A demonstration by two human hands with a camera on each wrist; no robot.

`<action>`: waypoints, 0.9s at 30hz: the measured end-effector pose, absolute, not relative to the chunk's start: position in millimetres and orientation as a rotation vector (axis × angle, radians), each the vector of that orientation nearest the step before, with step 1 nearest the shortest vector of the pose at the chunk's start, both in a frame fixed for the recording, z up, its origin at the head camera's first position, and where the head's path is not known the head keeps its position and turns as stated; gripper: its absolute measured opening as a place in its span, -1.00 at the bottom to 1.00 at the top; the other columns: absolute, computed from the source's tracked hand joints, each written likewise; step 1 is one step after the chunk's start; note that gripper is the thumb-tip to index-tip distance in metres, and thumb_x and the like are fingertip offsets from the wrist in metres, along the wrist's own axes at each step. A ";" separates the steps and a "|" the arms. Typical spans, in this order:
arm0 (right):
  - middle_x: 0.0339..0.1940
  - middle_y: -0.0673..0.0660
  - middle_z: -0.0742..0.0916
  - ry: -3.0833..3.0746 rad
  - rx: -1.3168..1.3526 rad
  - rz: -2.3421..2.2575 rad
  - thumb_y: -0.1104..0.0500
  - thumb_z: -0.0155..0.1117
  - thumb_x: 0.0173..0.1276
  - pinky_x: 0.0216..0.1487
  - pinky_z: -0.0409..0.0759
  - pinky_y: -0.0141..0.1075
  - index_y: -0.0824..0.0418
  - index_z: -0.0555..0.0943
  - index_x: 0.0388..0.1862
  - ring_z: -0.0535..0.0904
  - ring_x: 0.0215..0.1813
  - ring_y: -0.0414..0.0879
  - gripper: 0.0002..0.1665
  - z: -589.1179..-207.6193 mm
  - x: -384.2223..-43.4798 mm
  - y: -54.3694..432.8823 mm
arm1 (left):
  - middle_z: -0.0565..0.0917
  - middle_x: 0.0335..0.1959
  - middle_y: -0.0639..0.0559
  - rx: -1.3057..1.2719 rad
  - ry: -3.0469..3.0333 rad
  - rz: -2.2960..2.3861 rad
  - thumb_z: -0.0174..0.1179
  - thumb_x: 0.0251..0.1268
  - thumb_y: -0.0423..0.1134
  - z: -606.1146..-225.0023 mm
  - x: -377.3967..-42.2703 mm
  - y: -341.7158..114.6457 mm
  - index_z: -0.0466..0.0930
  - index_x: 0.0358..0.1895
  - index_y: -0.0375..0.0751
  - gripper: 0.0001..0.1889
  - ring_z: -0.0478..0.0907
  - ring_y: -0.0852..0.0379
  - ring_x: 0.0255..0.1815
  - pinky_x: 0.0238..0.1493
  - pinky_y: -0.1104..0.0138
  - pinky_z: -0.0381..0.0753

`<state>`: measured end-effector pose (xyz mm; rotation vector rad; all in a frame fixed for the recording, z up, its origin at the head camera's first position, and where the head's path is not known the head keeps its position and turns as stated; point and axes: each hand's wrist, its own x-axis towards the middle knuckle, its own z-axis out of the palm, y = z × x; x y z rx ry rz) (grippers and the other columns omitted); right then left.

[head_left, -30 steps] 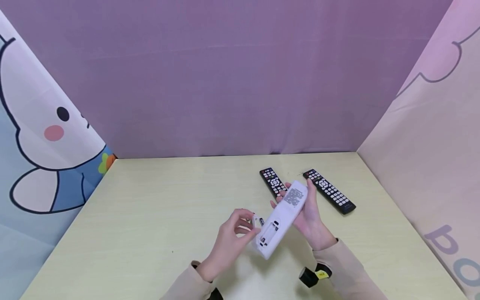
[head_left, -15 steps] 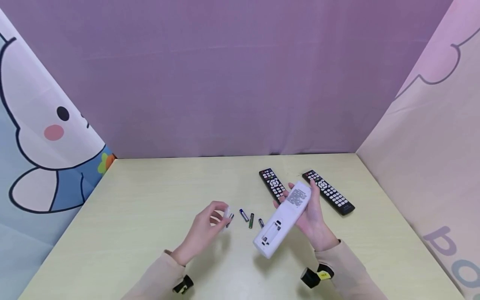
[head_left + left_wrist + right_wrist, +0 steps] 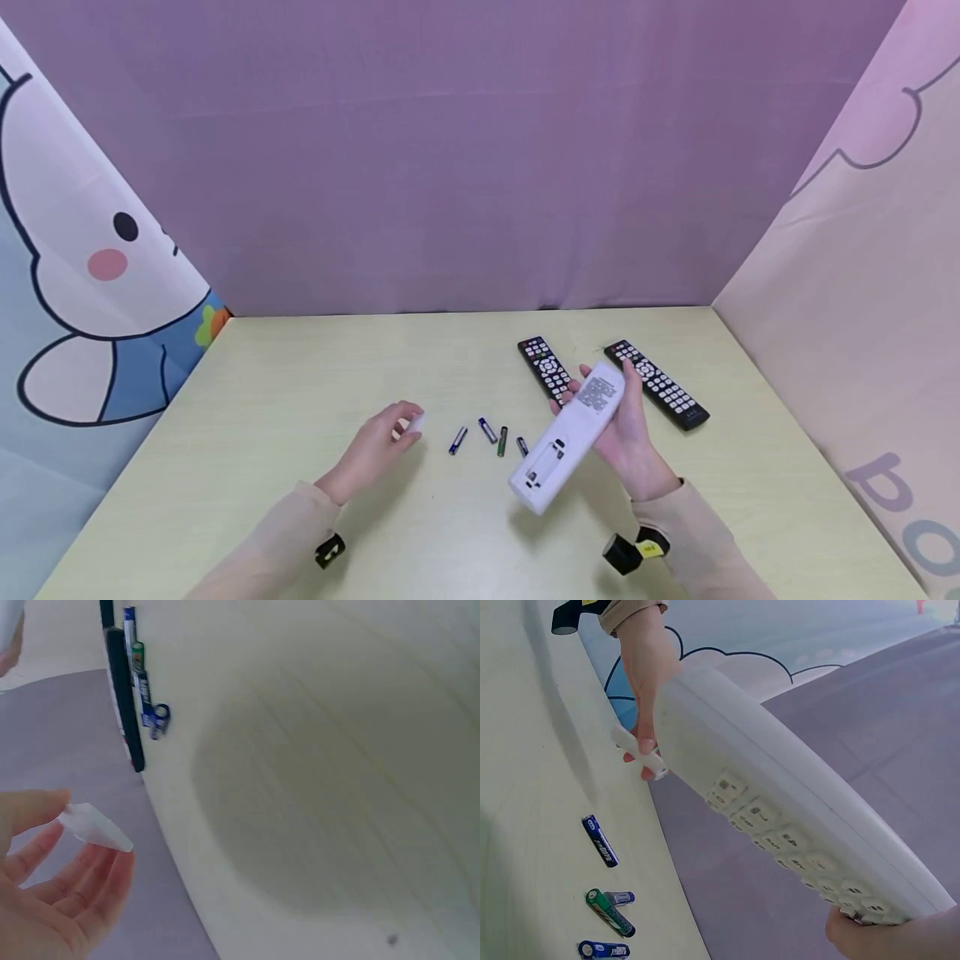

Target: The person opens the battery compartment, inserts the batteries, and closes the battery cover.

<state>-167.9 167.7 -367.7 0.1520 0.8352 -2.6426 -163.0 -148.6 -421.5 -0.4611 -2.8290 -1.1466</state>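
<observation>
My right hand (image 3: 628, 442) holds a white remote control (image 3: 567, 437) with its back facing up. Its uncovered battery compartment (image 3: 546, 464) shows contacts at both ends and no batteries in it. Between thumb and fingers, my left hand (image 3: 369, 448) pinches a small white battery cover (image 3: 96, 827), held up off the table to the left of the remote. Several small batteries lie loose on the table between the hands, among them a blue one (image 3: 600, 841) and a green one (image 3: 610, 912).
Two black remotes lie button side up behind the right hand, a left one (image 3: 543, 364) and a right one (image 3: 660, 388). The pale wooden table (image 3: 300, 383) ends at a purple backdrop (image 3: 450, 167), with printed cloth on both sides.
My left hand has moved left, away from the white remote, carrying the battery cover. Batteries it hid before now show on the table. The right hand has hardly moved.
</observation>
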 end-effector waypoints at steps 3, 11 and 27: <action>-0.20 0.11 0.35 0.837 0.163 -2.641 -0.44 -0.18 0.15 0.12 0.32 -0.09 0.11 0.12 0.08 0.36 -0.23 -0.11 -0.22 -367.5 -168.2 168.1 | 0.55 -0.23 -0.06 -0.460 -2.882 -1.101 0.19 0.06 -0.43 -426.6 -166.4 -154.5 0.47 -0.09 -0.22 -0.70 0.45 0.17 -0.38 -0.51 0.47 0.44; -0.30 0.11 0.42 0.799 0.159 -2.646 -0.42 -0.18 0.17 0.10 0.35 -0.09 0.12 0.14 0.06 0.40 -0.27 -0.10 -0.25 -368.0 -169.0 169.2 | 0.59 -0.23 -0.06 -0.470 -2.936 -1.164 0.17 0.05 -0.45 -438.5 -179.2 -165.8 0.52 -0.13 -0.25 -0.75 0.48 0.13 -0.35 -0.45 0.43 0.48; -0.33 0.08 0.41 0.773 0.134 -2.652 -0.42 -0.16 0.16 0.12 0.32 -0.11 0.11 0.14 0.04 0.38 -0.26 -0.11 -0.26 -368.2 -168.6 171.0 | 0.59 -0.24 -0.08 -0.363 -3.025 -1.309 0.21 -0.06 -0.49 -446.7 -189.0 -170.8 0.56 -0.19 -0.27 -0.73 0.46 0.17 -0.42 -0.47 0.42 0.50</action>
